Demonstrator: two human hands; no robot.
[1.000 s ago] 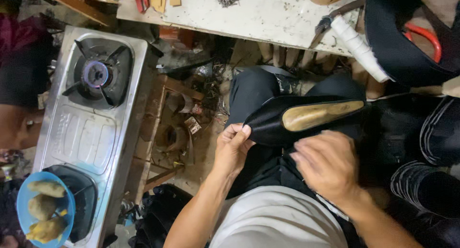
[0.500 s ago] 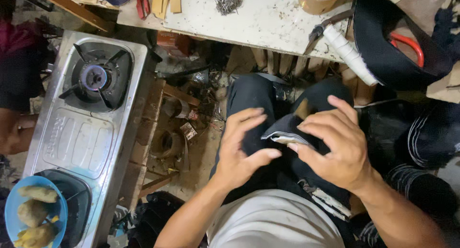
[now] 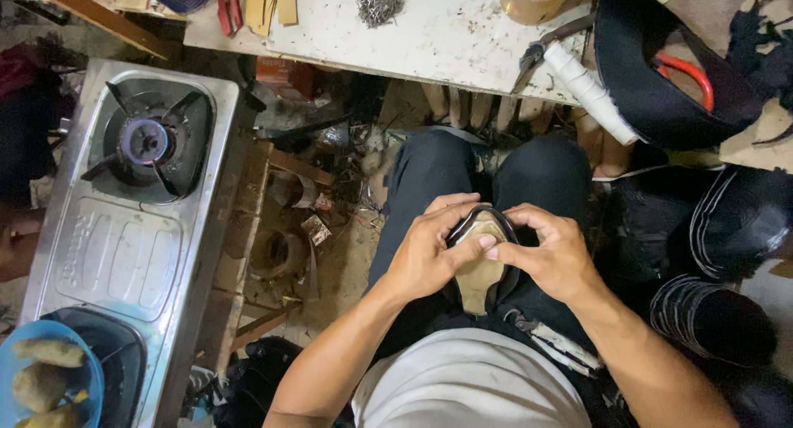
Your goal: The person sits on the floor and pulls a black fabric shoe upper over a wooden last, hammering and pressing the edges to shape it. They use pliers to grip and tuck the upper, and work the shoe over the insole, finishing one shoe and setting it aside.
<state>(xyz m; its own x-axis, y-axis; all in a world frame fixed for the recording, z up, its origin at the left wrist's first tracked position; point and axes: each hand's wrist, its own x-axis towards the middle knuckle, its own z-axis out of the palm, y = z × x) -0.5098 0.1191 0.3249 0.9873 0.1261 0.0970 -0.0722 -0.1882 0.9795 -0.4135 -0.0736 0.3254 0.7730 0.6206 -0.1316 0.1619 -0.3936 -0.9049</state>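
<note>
Black leather upper (image 3: 459,227) wraps a tan last (image 3: 481,271) on the lap, at 6 o'clock from the table (image 3: 429,40). Left hand (image 3: 425,259) and right hand (image 3: 553,259) pinch its edge, fingers closed. Judged mid-lasting; next calls for an even pull.

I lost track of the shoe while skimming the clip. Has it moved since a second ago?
Yes. The shoe lay crosswise over the right thigh, toe pointing right; now it stands lengthwise between the knees, held by the left hand and right hand.
</note>
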